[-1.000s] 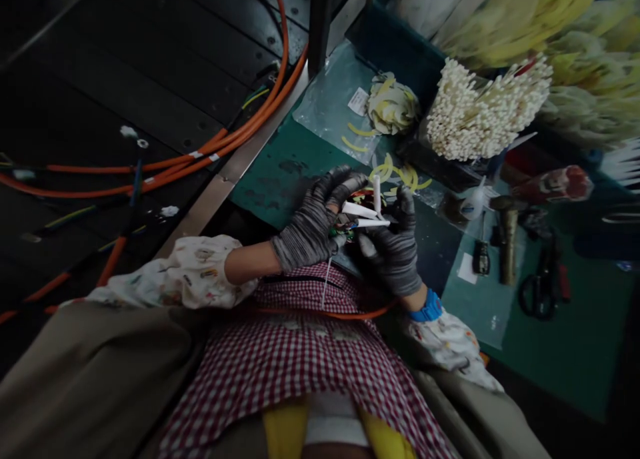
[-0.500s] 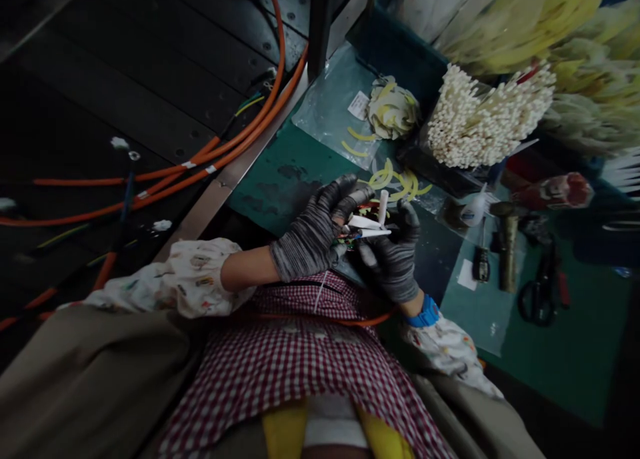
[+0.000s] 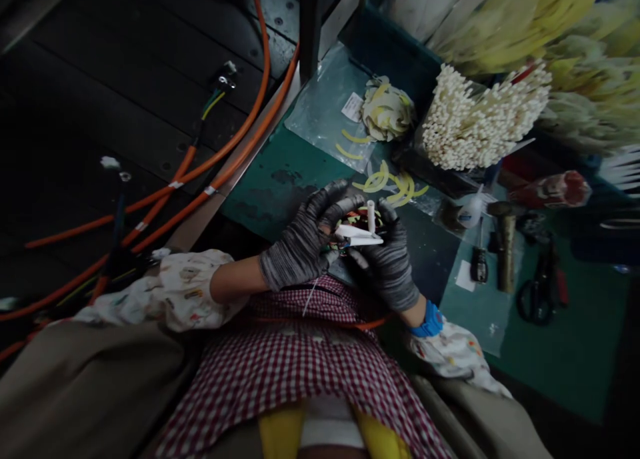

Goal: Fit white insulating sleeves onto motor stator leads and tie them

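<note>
Between my two gloved hands is a round wired part, showing red and green bits, with white sleeves sticking out of it. My left hand, in a grey striped glove with bare fingertips, grips its left side. From the right, my right hand curls round the same part, thumb near the sleeve ends. The palms and fingers hide much of its rim. Just beyond it, several yellow curved strips lie on a plastic bag.
A green-topped bench carries a pile of pale slips and a bundle of thin white tubes. At right lie a hammer, a screwdriver and scissors. Orange cables run along the left edge.
Both hands still hold the wired part; it has turned slightly, and its upright sleeve now stands a little further left in view. The camera view has shifted slightly.
</note>
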A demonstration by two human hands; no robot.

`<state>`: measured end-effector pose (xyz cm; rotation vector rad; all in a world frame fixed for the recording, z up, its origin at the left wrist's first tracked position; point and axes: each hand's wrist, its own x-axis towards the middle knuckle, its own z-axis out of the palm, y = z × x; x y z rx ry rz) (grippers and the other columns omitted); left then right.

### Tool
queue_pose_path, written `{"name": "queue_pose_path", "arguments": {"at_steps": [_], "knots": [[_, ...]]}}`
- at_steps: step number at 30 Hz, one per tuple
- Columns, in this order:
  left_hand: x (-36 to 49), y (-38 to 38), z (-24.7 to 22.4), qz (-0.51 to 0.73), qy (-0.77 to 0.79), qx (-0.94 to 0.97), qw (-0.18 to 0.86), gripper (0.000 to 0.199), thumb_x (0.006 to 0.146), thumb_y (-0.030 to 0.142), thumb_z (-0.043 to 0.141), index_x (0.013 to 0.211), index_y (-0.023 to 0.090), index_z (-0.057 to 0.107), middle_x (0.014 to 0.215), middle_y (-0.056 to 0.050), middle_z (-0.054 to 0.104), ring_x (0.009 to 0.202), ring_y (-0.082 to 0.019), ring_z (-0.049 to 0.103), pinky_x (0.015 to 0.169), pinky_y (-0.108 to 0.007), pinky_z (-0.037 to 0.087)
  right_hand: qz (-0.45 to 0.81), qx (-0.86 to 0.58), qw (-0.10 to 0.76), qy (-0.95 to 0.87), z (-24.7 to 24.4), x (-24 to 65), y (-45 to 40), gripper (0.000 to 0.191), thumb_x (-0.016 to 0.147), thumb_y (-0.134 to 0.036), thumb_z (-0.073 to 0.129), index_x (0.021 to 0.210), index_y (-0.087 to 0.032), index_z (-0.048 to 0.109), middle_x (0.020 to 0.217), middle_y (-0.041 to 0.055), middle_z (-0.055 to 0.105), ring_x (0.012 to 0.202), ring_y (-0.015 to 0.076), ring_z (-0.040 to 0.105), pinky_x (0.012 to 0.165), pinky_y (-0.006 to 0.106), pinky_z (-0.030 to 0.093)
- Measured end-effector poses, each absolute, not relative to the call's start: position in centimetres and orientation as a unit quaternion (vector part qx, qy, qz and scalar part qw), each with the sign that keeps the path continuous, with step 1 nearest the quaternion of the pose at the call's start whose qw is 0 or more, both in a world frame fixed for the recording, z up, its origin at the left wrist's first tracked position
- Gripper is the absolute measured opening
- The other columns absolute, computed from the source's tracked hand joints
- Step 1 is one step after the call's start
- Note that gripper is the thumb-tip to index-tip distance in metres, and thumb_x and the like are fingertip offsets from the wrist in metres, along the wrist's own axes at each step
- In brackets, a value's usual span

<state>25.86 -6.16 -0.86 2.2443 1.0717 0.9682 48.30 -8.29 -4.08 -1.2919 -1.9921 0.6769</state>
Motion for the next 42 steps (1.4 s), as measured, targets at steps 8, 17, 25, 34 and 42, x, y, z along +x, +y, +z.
{"name": "queue_pose_path", "arguments": {"at_steps": [8,17,25,34,42], "knots": [[23.6,-2.4,-2.5,0.352,0.373,0.795,0.325,0.082,0.087,0.037,0.074,0.159,0.022,0.038,0.162,-0.018,0.047,0.152,-0.036,0.046,0.128,-0.059,0.043,0.237,-0.482,0.273,-0.798,-2.3,47.7,-5.5,0.032,0.096,-0.04,0.071,0.126,-0.033,0.078,0.155,0.0075,0.054,0.14,0.0385,0.049,0.119,0.064,0.044],[22.6,-0.6,0.5,0.221,0.495,0.833,0.106,0.053,0.086,0.036,0.081,0.134,0.023,0.062,0.134,-0.013,0.071,0.126,-0.039,0.065,0.108,-0.062,0.055,0.348,-0.356,0.268,-0.825,-2.0,48.2,1.0,0.037,0.108,-0.044,0.051,0.111,-0.023,0.082,0.113,0.0102,0.077,0.123,0.031,0.057,0.114,0.055,0.048],[24.6,-4.2,2.4,0.067,0.357,0.931,-0.035,0.031,0.099,0.014,0.053,0.115,0.013,0.078,0.113,-0.017,0.081,0.1,-0.038,0.078,0.075,-0.052,0.066,0.004,-0.592,0.423,-0.685,0.1,54.1,-0.8,0.019,0.098,-0.038,0.068,0.107,-0.024,0.077,0.12,0.0122,0.068,0.12,0.0321,0.061,0.111,0.059,0.048],[22.7,-5.1,2.6,0.045,0.294,0.947,-0.122,0.057,0.092,-0.006,0.036,0.126,0.016,0.076,0.125,-0.01,0.08,0.107,-0.026,0.079,0.077,-0.035,0.065,-0.151,-0.713,0.297,-0.617,-1.6,58.3,3.6,0.031,0.084,-0.044,0.081,0.106,-0.023,0.075,0.141,0.0173,0.063,0.138,0.0409,0.046,0.117,0.067,0.033],[20.7,-2.3,-0.7,0.123,0.289,0.947,-0.071,0.046,0.099,0.005,0.046,0.126,0.032,0.071,0.115,-0.001,0.08,0.102,-0.024,0.074,0.079,-0.036,0.057,-0.157,-0.627,0.346,-0.68,-1.0,58.6,2.7,0.013,0.084,-0.035,0.074,0.084,-0.023,0.07,0.119,0.015,0.071,0.116,0.0331,0.062,0.102,0.056,0.051]]}}
